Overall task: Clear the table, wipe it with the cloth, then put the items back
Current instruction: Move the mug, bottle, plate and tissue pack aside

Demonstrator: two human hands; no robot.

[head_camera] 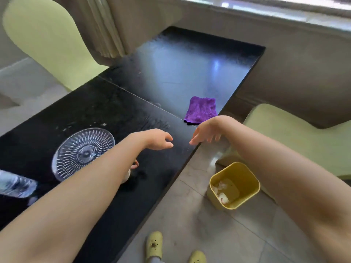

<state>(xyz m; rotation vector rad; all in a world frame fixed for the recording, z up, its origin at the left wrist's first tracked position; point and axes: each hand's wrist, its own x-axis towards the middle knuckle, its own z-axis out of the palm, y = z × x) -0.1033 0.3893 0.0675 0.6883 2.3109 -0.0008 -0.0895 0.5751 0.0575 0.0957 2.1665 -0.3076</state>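
Both hands hover empty with loosely curled fingers over the black counter: left hand, right hand; the purple cloth lies just beyond the right hand.

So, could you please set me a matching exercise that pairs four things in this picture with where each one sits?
Things
1. folded purple cloth
2. clear ribbed glass plate
3. yellow plastic waste bin
4. clear plastic bottle

Places
A. on the tiled floor, beside the black table
B. on the table, at the picture's left edge
C. on the table near its right edge, beyond the right hand
D. on the table, to the left of the left hand

Pairs: 1-C, 2-D, 3-A, 4-B
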